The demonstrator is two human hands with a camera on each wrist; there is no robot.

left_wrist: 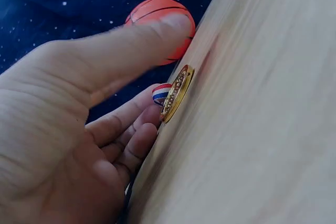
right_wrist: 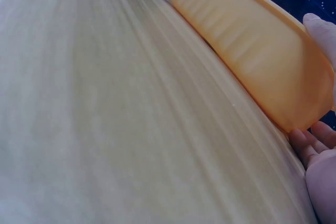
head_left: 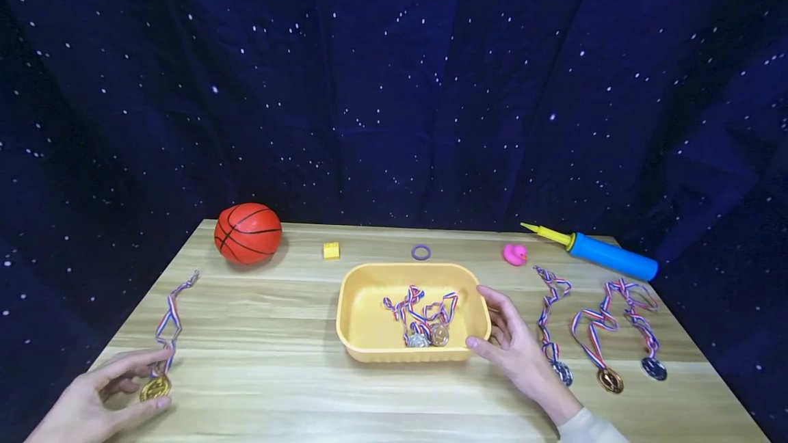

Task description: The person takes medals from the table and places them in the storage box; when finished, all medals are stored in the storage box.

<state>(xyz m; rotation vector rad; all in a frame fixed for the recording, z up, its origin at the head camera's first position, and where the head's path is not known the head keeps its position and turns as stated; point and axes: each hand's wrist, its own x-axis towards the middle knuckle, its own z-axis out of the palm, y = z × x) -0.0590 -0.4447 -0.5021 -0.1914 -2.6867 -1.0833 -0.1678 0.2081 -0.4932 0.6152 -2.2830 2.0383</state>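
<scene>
A gold medal [head_left: 155, 388] with a striped ribbon [head_left: 169, 320] lies at the table's left. My left hand [head_left: 101, 395] is around it, index finger over the ribbon and thumb beside the disc. In the left wrist view the thumb stands apart from the medal [left_wrist: 177, 94], and the fingertips are by its edge [left_wrist: 163, 114]. A yellow basket [head_left: 406, 355] stands mid-table, holding a silver medal [head_left: 418, 340] and a bronze one [head_left: 439, 335] with tangled ribbons. My right hand [head_left: 523, 354] holds its right end, thumb at the near corner; the right wrist view shows fingers low against the basket [right_wrist: 252, 51].
To the right lie two silver medals [head_left: 561, 372] [head_left: 654, 368] and a bronze medal [head_left: 610, 381]. Along the back are a red basketball [head_left: 248, 233], a yellow block [head_left: 331, 251], a purple ring [head_left: 421, 247], a pink duck [head_left: 514, 254] and a blue pump [head_left: 612, 256].
</scene>
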